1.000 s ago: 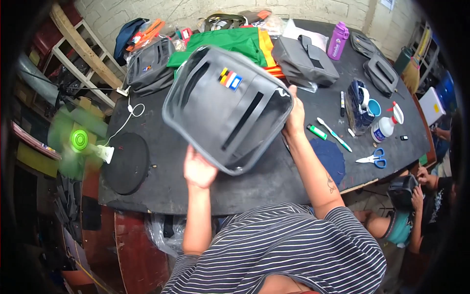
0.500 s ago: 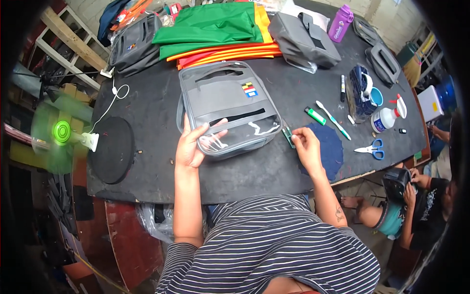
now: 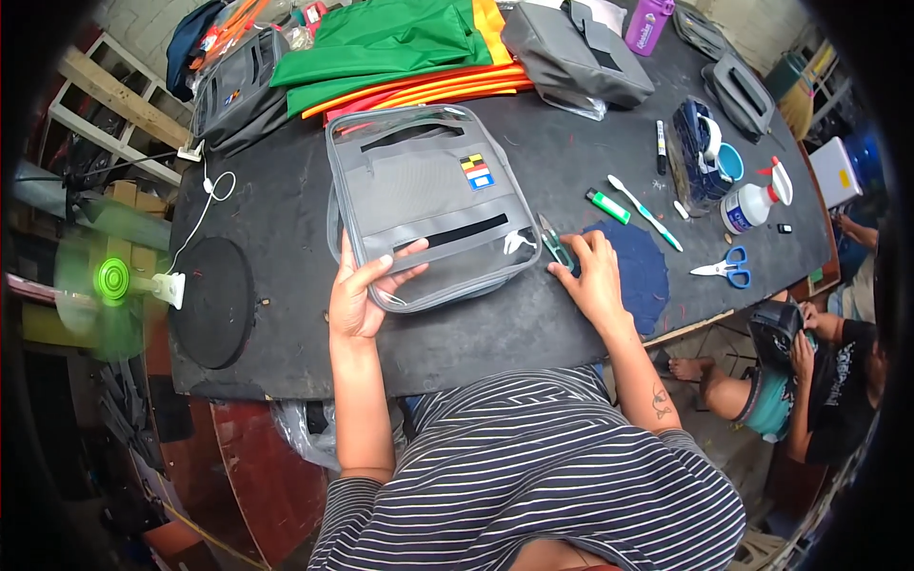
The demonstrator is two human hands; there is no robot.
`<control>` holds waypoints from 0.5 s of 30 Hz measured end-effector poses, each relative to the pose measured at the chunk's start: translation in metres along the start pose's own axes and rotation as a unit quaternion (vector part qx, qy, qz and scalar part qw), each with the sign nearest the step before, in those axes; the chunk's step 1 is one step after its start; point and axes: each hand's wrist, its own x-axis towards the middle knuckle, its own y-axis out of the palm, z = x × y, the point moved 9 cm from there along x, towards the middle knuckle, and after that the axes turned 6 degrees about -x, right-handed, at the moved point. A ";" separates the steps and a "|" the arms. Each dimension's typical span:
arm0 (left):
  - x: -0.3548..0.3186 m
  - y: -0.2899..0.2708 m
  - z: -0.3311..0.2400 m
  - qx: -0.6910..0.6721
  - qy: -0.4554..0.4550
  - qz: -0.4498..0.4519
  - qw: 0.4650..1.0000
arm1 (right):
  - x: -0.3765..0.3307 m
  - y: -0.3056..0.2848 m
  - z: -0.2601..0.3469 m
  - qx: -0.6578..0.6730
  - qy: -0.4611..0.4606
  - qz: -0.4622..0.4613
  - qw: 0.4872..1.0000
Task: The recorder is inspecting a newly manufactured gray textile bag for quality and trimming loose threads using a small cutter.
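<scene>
A grey bag (image 3: 428, 200) with a small striped patch and a black zip lies flat on the black table (image 3: 286, 219) in front of me. My left hand (image 3: 362, 295) rests on the bag's near left corner, fingers spread over the clear edge. My right hand (image 3: 592, 276) lies on the table at the bag's right edge, its fingers on a small green thread snip (image 3: 554, 243). A dark blue round cloth patch (image 3: 643, 271) sits just right of that hand.
Green and orange fabric (image 3: 400, 48) and other grey bags (image 3: 571, 57) lie at the back. Blue scissors (image 3: 724, 268), markers (image 3: 645, 211), a white bottle (image 3: 752, 202) and a cup (image 3: 728, 162) are at right. A green fan (image 3: 109, 281) stands left. Another person (image 3: 809, 371) sits low right.
The bag was held up tilted, then laid flat on the table. My right hand moved to the green snip beside it; the left stayed on the bag's near corner.
</scene>
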 end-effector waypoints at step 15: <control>0.007 -0.024 -0.053 0.221 0.009 0.008 0.975 | 0.004 -0.014 -0.022 0.115 0.052 -0.079 0.989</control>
